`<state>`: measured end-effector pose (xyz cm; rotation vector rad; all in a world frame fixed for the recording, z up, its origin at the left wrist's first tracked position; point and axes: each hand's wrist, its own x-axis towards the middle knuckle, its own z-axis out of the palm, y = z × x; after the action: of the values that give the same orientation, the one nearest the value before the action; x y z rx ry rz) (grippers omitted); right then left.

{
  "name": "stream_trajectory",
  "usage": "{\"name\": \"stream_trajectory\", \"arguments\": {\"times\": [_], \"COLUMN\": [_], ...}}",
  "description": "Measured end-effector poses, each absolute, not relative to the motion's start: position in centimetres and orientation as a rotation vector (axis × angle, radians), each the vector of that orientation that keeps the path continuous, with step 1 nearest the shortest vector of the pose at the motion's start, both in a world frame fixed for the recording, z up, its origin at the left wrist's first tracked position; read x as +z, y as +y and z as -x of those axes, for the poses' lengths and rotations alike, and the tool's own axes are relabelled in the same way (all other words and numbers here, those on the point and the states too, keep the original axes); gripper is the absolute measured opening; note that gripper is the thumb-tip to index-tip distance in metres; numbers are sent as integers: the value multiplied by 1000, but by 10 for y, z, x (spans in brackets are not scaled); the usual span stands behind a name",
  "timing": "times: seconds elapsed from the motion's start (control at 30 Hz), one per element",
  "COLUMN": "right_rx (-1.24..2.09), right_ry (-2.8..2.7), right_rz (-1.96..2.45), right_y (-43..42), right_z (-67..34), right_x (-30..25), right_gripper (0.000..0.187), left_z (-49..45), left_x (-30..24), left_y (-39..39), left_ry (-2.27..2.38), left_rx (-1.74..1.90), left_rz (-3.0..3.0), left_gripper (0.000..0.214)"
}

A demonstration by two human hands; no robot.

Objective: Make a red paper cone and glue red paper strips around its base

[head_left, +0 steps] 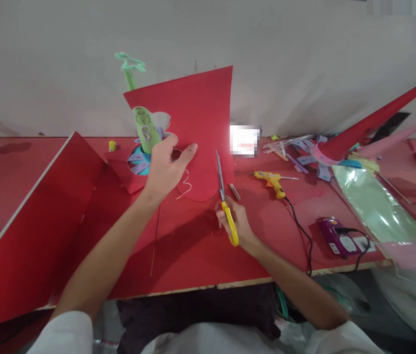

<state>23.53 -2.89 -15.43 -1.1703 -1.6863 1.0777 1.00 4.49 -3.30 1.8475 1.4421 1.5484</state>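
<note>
My left hand (pixel 167 162) grips a red sheet of craft paper (pixel 200 108) by its left edge and holds it upright above the table. The sheet's lower edge is cut in a rounded curve, and its left edge has a notched outline. In my right hand (pixel 240 221) is a pair of scissors (pixel 232 225) with yellow handles. Their blades point upward in front of the sheet's lower right part and look closed. A narrow curled paper strip (pixel 187 183) hangs below my left hand. Behind that hand stands a green paper cone (pixel 145 128) with a curly light-green top.
A yellow glue gun (pixel 272 182) with a black cord lies to the right, near a purple power box (pixel 340 238). Farther right are a red paper cone (pixel 377 118) and a clear-wrapped green pack (pixel 380 201). A red board (pixel 38 221) stands slanted at left.
</note>
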Motion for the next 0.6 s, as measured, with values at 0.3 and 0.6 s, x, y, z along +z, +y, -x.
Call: {"name": "stream_trajectory", "arguments": {"times": [0.3,0.6], "right_rx": [1012,1103], "right_ry": [-1725,-1653], "right_rz": [1256,1256], "right_y": [-30,-30], "right_z": [-235,-232], "right_x": [-144,-142], "right_gripper": [62,65], "left_z": [-7,-8], "left_x": [-38,-35], "left_y": [49,48], "left_ry": [1395,1381], "left_rx": [1558,1596], "left_rz": [-1830,-1863], "left_gripper": [60,59]}}
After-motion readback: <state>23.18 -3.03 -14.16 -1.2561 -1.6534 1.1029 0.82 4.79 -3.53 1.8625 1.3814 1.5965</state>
